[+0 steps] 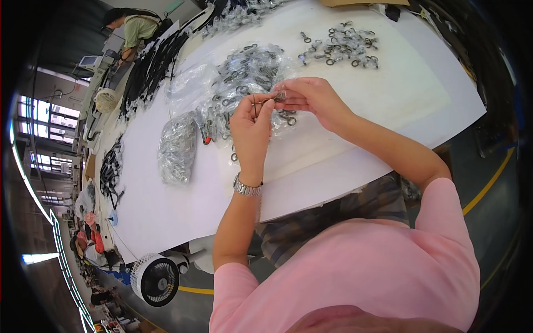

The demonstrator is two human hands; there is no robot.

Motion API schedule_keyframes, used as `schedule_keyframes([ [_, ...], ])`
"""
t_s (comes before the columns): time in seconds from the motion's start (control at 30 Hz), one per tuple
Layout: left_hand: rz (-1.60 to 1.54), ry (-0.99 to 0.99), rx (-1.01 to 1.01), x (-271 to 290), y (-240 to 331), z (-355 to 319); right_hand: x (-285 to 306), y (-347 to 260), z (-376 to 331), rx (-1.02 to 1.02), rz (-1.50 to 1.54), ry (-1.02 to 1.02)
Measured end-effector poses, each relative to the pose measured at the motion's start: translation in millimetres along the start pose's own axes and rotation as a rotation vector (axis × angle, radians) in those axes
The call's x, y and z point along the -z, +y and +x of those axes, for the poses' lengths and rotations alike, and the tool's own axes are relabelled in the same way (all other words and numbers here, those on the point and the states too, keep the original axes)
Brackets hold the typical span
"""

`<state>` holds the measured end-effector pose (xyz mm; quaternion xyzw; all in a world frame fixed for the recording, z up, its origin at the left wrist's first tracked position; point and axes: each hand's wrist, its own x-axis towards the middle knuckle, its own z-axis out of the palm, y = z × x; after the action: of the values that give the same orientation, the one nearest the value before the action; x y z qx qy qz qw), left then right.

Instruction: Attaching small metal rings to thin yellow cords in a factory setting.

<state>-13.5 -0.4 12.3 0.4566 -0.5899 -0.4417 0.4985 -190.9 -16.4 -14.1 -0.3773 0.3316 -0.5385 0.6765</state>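
Over the pile, my two hands meet at a small dark metal clasp (279, 97). My left hand (251, 126), with a steel watch on its wrist, pinches one end of it between thumb and forefinger. The fingers of my right hand (315, 99) close on the other end, where a bit of clear plastic shows. Thin dark metal also shows by the left fingers, too small to make out. Beneath lies a heap of metal clasps with rings (252, 69), many in clear plastic. A red-tipped tool (207, 140) lies beside my left hand, partly covered.
A full clear plastic bag (177, 149) sits left of the heap. More clasps (351, 47) are scattered at the far right of the white table (355, 133). Black straps (150, 69) run along the far left. A fan (158, 280) stands by the near edge; another person (139, 30) works beyond.
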Motion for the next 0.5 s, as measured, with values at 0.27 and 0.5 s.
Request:
schedule_keyframes([
  [0.27, 0.262, -0.032, -0.02, 6.8, -7.4, 4.0, -4.0, 3.2, -5.4, 0.023, -0.032, 0.028],
  [0.5, -0.143, -0.077, 0.119, 6.4, -5.6, 3.1, -4.1, 5.8, -5.4, 0.08, -0.025, -0.07],
])
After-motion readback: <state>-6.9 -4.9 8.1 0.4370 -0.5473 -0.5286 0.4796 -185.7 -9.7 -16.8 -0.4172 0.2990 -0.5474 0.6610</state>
